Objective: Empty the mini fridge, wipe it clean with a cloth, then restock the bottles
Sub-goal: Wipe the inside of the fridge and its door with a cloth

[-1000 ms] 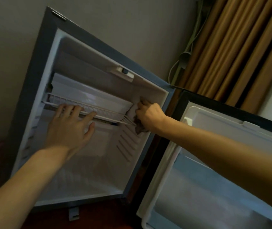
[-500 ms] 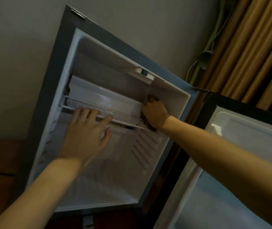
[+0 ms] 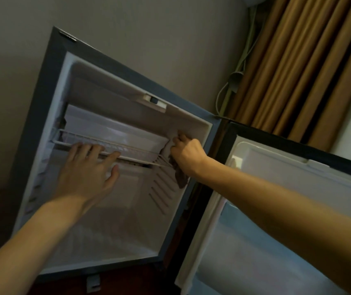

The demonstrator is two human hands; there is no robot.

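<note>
Reaching into the mini fridge [image 3: 42, 128], both bare hands work at the level of its single wire shelf [image 3: 115, 146]. The left hand [image 3: 87, 173] lies flat with fingers [image 3: 85, 149] straight and slightly spread, their tips resting on the shelf's front rail, while the thumb sticks out to the side just under the rail; it grips nothing. The right hand [image 3: 188, 155] is curled tight around one brownish cloth [image 3: 179, 173], pressing it against the fridge's right inner wall where the shelf ends (a loose tail of the cloth hangs below the fist). Whether the knuckles themselves touch the wall cannot be told.

Counted up: one fridge, standing against a grey wall [image 3: 149, 39], one shelf, one cloth, two hands. The one fridge door [image 3: 298, 209] is swung wide open to the right, its white inner lining facing up toward the camera. Behind the door hang tan curtains [image 3: 302, 60] in vertical folds, with a pale cable [image 3: 245, 54] running down beside them.
</note>
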